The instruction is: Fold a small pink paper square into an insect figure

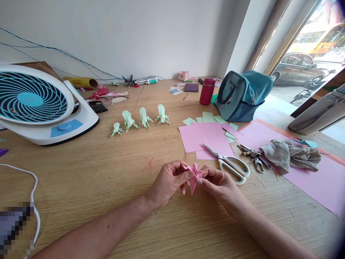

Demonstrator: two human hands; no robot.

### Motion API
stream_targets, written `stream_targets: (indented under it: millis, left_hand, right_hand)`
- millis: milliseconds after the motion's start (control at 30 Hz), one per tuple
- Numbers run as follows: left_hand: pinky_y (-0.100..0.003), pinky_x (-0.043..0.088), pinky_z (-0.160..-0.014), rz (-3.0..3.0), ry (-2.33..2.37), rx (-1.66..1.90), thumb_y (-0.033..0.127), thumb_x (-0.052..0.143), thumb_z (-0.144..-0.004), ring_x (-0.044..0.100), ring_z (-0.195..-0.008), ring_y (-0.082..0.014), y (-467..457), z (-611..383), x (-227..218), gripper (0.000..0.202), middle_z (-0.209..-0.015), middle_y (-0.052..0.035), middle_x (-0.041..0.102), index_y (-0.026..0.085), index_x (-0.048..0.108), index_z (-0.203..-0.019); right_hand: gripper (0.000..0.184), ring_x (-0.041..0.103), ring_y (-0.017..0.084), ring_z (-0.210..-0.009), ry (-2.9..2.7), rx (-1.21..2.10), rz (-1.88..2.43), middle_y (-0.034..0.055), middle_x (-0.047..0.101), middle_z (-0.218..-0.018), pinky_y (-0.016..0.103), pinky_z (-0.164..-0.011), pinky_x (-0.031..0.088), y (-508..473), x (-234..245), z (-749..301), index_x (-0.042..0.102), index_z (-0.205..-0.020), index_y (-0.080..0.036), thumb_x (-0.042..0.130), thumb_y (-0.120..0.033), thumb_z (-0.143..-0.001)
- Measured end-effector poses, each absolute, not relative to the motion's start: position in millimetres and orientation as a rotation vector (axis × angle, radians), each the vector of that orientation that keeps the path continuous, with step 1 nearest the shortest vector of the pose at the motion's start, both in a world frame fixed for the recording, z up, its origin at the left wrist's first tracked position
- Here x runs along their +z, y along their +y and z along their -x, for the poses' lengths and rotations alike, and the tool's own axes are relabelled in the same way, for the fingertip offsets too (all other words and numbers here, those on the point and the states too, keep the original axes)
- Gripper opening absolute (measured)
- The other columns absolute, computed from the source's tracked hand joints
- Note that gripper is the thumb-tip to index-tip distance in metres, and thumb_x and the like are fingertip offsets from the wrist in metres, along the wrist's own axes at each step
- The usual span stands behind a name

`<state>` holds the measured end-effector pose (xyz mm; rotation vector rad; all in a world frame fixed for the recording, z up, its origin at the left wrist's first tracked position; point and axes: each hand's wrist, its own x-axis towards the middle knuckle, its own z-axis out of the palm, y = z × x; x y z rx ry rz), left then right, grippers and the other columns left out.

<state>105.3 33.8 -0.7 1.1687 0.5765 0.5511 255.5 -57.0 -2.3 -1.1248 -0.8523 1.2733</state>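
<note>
A small pink origami figure [193,182] with pointed folds is held above the wooden table, between my two hands. My left hand [172,180] pinches its left side, the thumb lying across the front. On the other side, my right hand [217,181] grips a thin folded limb between thumb and fingers. Parts of the paper are covered by my fingertips. Just beyond my right hand lie white-handled scissors [234,169], their blades resting on pink paper sheets [202,133]. Several pale green origami figures [144,117] with legs stand in a row farther back to the left.
A white and blue fan [78,124] stands at the left. At the back right are a red flask [207,91] and a blue bag [239,97]. Keys [254,156] and a crumpled grey cloth [289,156] lie at the right, over large pink paper [318,183].
</note>
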Motion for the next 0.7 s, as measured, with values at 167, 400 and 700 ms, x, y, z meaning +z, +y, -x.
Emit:
stream_targets:
  millis: [167,400,700]
  left_hand:
    - [-0.016,0.048,-0.040,-1.152,0.561,0.559,0.042,0.084,-0.073,0.054,-0.048,-0.0058,32,-104,2,0.037,-0.065,0.0024,0.062,0.012,0.064,-0.081]
    - [-0.016,0.046,-0.040,-1.242,0.607,0.496,0.040,0.084,-0.072,0.053,-0.050,-0.0068,32,-105,4,0.034,-0.063,0.0023,0.060,0.012,0.068,-0.083]
    - [-0.014,0.032,-0.042,-1.065,0.678,0.535,0.043,0.085,-0.070,0.044,-0.053,-0.0044,32,-105,7,0.037,-0.063,0.0036,0.056,0.013,0.063,-0.074]
  right_hand:
    - [0.037,0.050,0.011,-0.061,-0.915,1.203,1.189,-0.0018,0.062,-0.068,0.027,-0.063,0.044,-57,-7,-256,0.062,-0.071,-0.019,0.085,-0.048,-0.070]
    - [0.030,0.057,0.016,-0.073,-1.083,1.062,1.319,0.0007,0.059,-0.074,0.032,-0.073,0.048,-61,-18,-255,0.059,-0.076,-0.019,0.071,-0.045,-0.086]
    - [0.014,0.052,0.014,-0.072,-1.558,0.297,1.385,0.0016,0.054,-0.087,0.029,-0.065,0.047,-69,-9,-254,0.056,-0.099,-0.022,0.057,-0.009,-0.092]
